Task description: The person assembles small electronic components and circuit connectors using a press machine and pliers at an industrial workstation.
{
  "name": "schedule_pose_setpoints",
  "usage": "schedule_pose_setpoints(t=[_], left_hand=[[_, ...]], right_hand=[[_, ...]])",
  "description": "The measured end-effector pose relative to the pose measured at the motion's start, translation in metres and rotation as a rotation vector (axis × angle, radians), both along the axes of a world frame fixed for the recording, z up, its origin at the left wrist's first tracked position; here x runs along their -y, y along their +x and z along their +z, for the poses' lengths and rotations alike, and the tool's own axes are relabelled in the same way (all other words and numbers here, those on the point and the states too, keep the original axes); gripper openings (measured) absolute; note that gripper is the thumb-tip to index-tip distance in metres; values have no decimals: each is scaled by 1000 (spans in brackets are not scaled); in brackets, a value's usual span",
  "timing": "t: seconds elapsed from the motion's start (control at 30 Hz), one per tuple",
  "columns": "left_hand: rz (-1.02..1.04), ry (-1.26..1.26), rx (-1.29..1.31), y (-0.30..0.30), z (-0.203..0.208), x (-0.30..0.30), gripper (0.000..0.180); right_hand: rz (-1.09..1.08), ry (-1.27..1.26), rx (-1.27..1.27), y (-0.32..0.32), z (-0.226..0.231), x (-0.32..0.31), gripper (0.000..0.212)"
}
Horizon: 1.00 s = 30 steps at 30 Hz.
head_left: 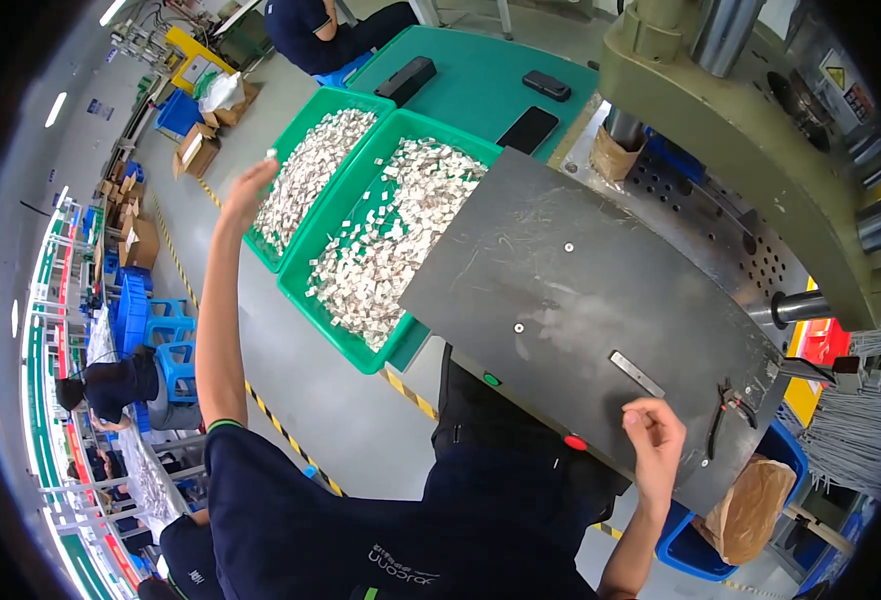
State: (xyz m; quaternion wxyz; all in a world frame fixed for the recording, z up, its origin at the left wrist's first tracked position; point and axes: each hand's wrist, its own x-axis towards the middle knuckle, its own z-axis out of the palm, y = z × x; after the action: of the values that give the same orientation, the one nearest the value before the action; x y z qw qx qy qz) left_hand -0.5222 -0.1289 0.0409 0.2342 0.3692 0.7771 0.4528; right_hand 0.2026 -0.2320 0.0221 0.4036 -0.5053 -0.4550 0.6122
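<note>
Over the outer edge of the far-left green bin point(263, 252), my left hand point(247, 192) is raised with its arm stretched out. A small white piece point(271, 154) shows at its closed fingertips. Many similar small white parts point(322, 160) lie in that bin, and more white parts point(380, 265) fill the nearer green bin point(305, 300). My right hand point(654, 440) is held above the front edge of the dark metal plate point(580, 290), its fingers curled against the thumb. Whatever it holds, if anything, is hidden. Close by are a flat metal strip point(636, 373) and dark-handled pliers point(728, 412).
A heavy olive press point(750, 130) stands at the right behind the plate. A red button point(574, 442) and a green button point(491, 379) sit on the front edge. A phone point(528, 130) lies on the green table point(470, 75). A blue bin point(682, 545) holds brown paper. People sit farther off.
</note>
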Motion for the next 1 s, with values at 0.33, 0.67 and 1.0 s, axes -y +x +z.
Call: schedule_pose_setpoints(t=[0.33, 0.67, 1.0], left_hand=[[-557, 82, -591, 177, -89, -50, 33], [-402, -34, -432, 210, -57, -67, 14], [-414, -70, -276, 195, -84, -78, 33]], right_hand=[[-33, 54, 190, 17, -11, 9, 4], [-145, 51, 309, 40, -21, 33, 4], [-193, 86, 155, 32, -22, 24, 3]])
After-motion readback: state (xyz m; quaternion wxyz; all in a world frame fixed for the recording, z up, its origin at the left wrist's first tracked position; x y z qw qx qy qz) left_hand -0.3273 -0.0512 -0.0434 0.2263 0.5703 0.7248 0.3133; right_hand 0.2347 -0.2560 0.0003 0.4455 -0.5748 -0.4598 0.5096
